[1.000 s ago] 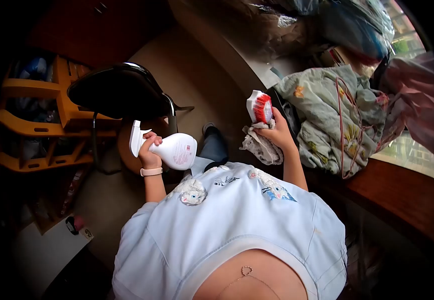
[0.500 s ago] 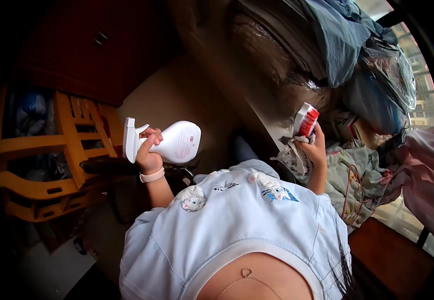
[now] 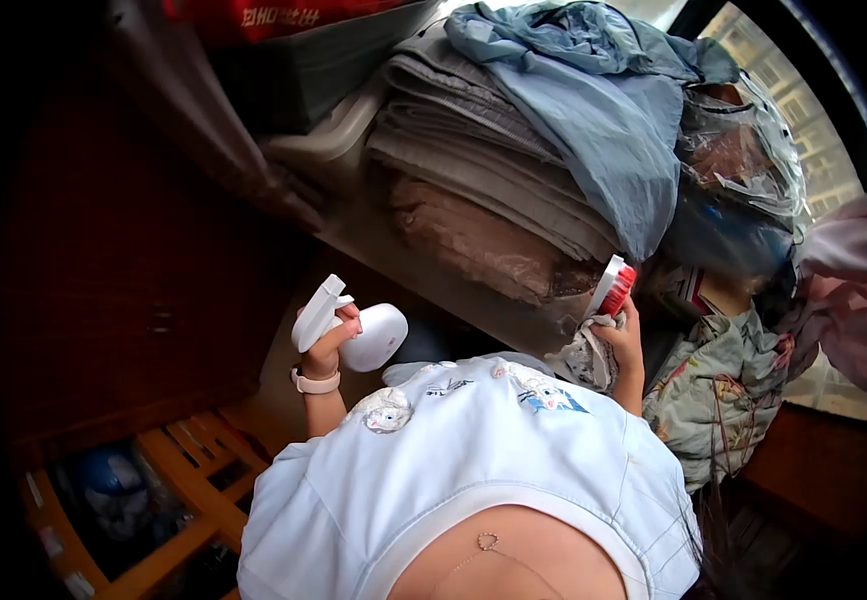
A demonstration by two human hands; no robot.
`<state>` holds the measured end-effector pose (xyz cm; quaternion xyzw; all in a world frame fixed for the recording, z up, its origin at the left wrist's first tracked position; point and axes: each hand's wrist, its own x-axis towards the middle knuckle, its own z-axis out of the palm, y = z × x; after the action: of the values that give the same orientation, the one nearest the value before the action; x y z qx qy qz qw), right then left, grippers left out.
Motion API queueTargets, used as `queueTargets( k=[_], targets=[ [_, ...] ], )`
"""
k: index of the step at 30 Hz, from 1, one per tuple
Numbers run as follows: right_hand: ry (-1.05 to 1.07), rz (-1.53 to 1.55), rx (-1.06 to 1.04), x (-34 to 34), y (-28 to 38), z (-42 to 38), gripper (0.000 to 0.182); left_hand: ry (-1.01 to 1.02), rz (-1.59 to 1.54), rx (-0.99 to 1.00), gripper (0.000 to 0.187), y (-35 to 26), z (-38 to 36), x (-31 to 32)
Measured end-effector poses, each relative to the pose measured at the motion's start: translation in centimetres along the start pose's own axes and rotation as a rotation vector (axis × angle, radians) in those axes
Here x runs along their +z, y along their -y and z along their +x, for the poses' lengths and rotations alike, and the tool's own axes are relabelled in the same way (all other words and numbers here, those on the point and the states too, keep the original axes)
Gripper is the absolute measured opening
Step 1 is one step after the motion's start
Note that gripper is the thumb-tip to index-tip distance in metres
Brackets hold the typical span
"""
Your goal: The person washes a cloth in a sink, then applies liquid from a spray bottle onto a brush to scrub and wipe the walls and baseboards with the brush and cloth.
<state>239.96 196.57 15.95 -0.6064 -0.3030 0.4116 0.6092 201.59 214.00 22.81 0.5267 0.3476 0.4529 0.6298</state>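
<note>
My left hand (image 3: 328, 350) is closed round the neck of a white spray bottle (image 3: 377, 338), its trigger head pointing up and its round body toward the right. A pale band circles that wrist. On the other side, my right hand (image 3: 626, 343) grips a scrubbing brush (image 3: 614, 288) with a white back and red and white bristles. A crumpled, patterned cloth (image 3: 586, 358) is bunched in the same hand, below the brush. Both hands are held up in front of my chest, apart from each other.
Folded grey bedding (image 3: 484, 130) and a blue cloth (image 3: 614, 110) are piled ahead on a ledge. Plastic bags (image 3: 739, 160) lie by the window. Floral fabric (image 3: 714, 390) hangs at right. A dark red cabinet (image 3: 144, 250) and an orange crate (image 3: 179, 555) stand at left.
My view has swung left and up, showing more of the bedding. The spray bottle has tilted more upright and come closer to my body. Both hands keep their holds.
</note>
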Motion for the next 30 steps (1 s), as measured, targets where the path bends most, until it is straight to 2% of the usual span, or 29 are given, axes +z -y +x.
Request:
queueTargets(
  k=[5,7,10,14,15,18,19,23,25,26,29,30],
  targets=[
    [-0.471,0.042,-0.031,8.6,-4.4,-5.0,0.055,0.474,0.013,-0.226,0.020,0.4,10.4,-3.1],
    [-0.686,0.081,-0.029,12.9,-5.7,-6.5,0.052,0.702,0.093,-0.231,0.021,-0.2,14.5,-4.2],
    [-1.078,0.132,0.017,20.3,-9.6,-10.4,0.044,0.914,0.192,-0.183,0.020,-1.6,18.1,-6.2],
    [-1.331,0.438,0.047,27.6,-14.2,-14.1,0.042,0.990,0.225,-0.098,0.021,0.7,18.8,-9.3],
    [-1.392,0.489,0.076,29.6,-15.4,-14.9,0.042,0.939,0.179,-0.171,0.021,0.8,18.0,-9.5],
    [-1.428,0.494,0.176,36.1,-18.2,-16.6,0.045,0.879,0.288,-0.183,0.016,3.0,15.9,-11.3],
    [-1.412,0.451,0.154,35.4,-21.5,-16.6,0.046,0.885,0.280,-0.175,0.016,5.5,14.2,-11.2],
    [-1.463,0.517,0.227,40.4,-31.1,-18.7,0.049,1.067,0.374,-0.205,0.006,11.3,10.2,-13.8],
    [-1.448,0.622,0.352,42.2,-34.6,-19.6,0.049,1.202,0.434,-0.205,0.005,15.6,8.6,-15.2],
    [-1.494,0.566,0.286,39.4,-40.6,-17.6,0.046,1.264,0.461,-0.025,0.006,20.7,8.8,-14.3],
    [-1.498,0.543,0.406,40.9,-46.7,-18.2,0.043,1.332,0.674,-0.007,0.010,24.8,7.1,-13.4],
    [-1.511,0.480,0.513,42.0,-48.3,-18.8,0.043,1.396,0.689,0.046,0.011,26.4,6.7,-14.0]
  ],
)
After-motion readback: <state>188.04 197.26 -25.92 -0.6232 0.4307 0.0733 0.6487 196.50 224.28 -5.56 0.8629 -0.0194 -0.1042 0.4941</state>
